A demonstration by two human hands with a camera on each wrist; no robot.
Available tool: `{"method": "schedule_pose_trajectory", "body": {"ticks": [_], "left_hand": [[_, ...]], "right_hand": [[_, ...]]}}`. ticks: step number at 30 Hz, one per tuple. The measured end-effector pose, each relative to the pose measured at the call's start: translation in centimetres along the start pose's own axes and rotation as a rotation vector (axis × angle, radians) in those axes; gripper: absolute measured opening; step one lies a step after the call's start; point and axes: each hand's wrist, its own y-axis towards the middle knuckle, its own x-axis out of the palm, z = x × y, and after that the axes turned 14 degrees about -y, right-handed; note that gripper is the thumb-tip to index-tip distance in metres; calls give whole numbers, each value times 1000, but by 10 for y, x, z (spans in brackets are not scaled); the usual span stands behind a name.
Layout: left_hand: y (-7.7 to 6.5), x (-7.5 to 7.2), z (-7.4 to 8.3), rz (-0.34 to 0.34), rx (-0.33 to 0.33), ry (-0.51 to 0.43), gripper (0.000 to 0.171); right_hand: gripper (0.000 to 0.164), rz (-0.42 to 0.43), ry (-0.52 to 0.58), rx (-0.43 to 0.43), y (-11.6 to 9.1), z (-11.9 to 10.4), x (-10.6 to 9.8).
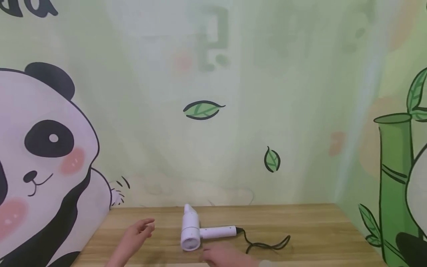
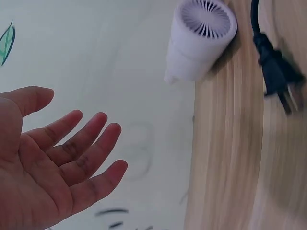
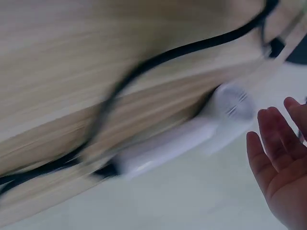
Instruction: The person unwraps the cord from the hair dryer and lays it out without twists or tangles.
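Note:
A white hair dryer (image 1: 191, 231) lies on the wooden table, its round grille facing the person and its handle (image 1: 218, 232) pointing right. From the handle's end runs a black cord (image 1: 267, 245), looped on the tabletop. My left hand (image 1: 135, 237) hovers left of the dryer, apart from it, with fingers spread and relaxed in the left wrist view. Nearer the front edge, my right hand (image 1: 225, 255) is just in front of the handle; the right wrist view shows its fingers extended and holding nothing. The cord's two-prong plug (image 2: 280, 72) shows in the left wrist view.
The wooden table (image 1: 320, 226) ends at a pale green wall (image 1: 300, 111) close behind the dryer. Printed on it are a panda (image 1: 50, 155) at left and a bamboo stalk (image 1: 395, 178) at right.

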Motion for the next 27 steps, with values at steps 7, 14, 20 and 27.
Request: {"method": "schedule_pose_trajectory", "body": {"ticks": [7,14,20,27], "left_hand": [[6,35,21,-120,122,51,35],[21,79,40,-342,262,135,35],[41,120,55,-435,297,221,36],[60,162,50,-428,359,429,40]], "right_hand": [[18,104,60,221,-90,64,0],[33,79,-95,336,-157,117,9],[30,72,-62,375,-177,135,16],[14,85,18,425,-179,145,23]]}}
